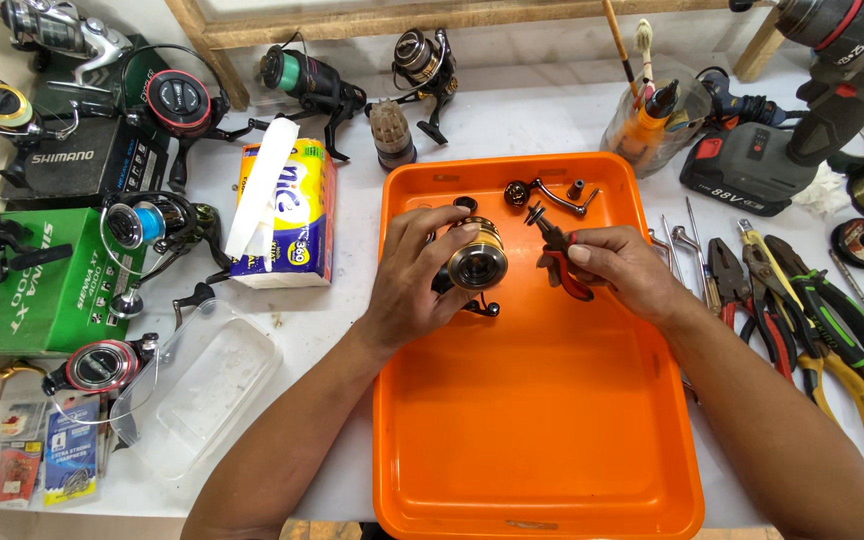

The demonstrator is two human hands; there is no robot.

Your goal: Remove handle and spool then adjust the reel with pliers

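My left hand (414, 275) fingers wrap the gold-spooled fishing reel (474, 262) over the orange tray (537, 440); right hand (617, 265) clasps red-handled pliers (560, 255). Keep reel steady, bring tips in square, squeeze gently.

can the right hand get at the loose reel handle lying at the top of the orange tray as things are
Probably yes. The reel handle lies bare on the orange tray just beyond the right hand, with nothing between them. But that hand grips red-handled pliers, so it would need to reach with them or put them down.
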